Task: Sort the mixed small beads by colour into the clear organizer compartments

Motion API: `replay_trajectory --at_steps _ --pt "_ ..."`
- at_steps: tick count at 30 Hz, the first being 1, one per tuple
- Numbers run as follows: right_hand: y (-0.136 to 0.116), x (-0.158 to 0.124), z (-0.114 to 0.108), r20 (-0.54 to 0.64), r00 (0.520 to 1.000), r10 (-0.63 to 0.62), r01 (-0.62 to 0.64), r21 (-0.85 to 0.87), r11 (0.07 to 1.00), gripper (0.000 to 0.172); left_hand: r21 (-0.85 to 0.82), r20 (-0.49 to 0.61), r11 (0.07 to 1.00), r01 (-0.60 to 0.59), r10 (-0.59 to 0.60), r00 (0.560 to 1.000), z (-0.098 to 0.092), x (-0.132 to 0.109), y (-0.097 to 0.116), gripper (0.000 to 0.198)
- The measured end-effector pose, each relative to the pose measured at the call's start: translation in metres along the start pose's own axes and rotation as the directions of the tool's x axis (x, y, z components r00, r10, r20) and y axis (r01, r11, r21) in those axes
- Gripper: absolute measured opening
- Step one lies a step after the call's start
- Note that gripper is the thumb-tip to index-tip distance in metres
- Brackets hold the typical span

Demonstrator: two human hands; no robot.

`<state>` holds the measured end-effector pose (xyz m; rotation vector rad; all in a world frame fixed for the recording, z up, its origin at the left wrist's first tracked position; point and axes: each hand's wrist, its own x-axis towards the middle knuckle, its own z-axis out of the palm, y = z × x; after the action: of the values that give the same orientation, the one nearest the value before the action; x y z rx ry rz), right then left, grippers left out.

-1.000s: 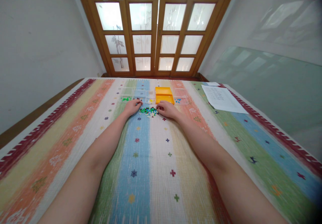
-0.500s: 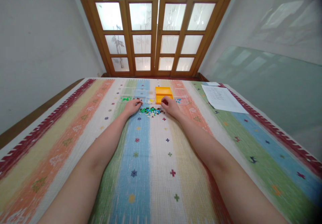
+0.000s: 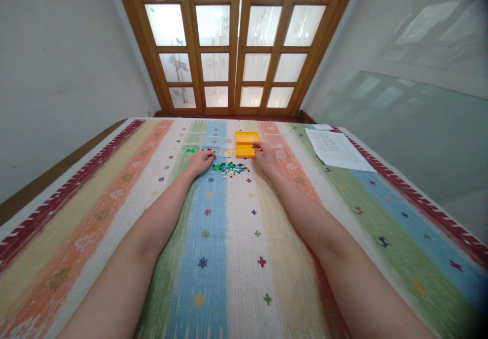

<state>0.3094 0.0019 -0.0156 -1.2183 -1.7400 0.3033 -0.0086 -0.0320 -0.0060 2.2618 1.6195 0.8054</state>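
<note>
A small pile of tiny coloured pieces [image 3: 227, 167] lies on the striped cloth [image 3: 236, 237] far ahead of me. At the pile's left edge rests my left hand [image 3: 200, 162], fingers curled together with the tips at the pieces. Beyond the pile and to its right, my right hand [image 3: 266, 157] has its fingers pinched beside the right edge of the orange tray [image 3: 245, 144]. It covers part of a clear tray [image 3: 280, 152]. Whatever either hand holds is too small to see.
Clear trays stand in a row left of the orange one, one with green pieces [image 3: 190, 150], another [image 3: 212, 142] looking nearly bare. A printed sheet of paper [image 3: 335, 148] lies at the far right. Wooden glazed doors [image 3: 236, 44] close the far end.
My right hand has left the pile's right edge and moved away and rightwards, past the orange tray to the clear tray. My left hand has stayed put.
</note>
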Motion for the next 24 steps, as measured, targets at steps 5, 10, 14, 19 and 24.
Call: replay_trajectory --at_steps 5,10,14,19,24 --pt "0.0 0.001 -0.003 -0.006 1.0 0.008 -0.008 -0.028 1.0 0.032 -0.006 0.007 1.0 0.02 -0.02 1.0 -0.002 -0.001 0.003 0.028" --pt "-0.003 -0.001 -0.004 0.021 1.0 -0.016 0.017 -0.047 0.999 0.035 -0.005 0.014 0.999 0.032 -0.032 0.999 -0.002 -0.001 0.004 0.028" --pt "-0.014 -0.003 -0.003 0.046 0.995 -0.089 0.092 -0.085 0.992 0.043 0.005 0.011 1.0 0.028 -0.028 1.0 -0.001 0.0 0.003 0.028" --pt "-0.033 -0.008 -0.003 0.229 0.958 -0.175 0.192 -0.058 0.98 0.021 0.01 0.007 1.0 0.019 -0.019 1.0 -0.001 0.0 0.003 0.028" --pt "-0.05 -0.016 -0.004 0.517 0.809 -0.279 0.344 -0.033 0.938 0.009 0.014 0.013 0.999 0.033 -0.033 0.999 -0.003 -0.001 0.005 0.029"
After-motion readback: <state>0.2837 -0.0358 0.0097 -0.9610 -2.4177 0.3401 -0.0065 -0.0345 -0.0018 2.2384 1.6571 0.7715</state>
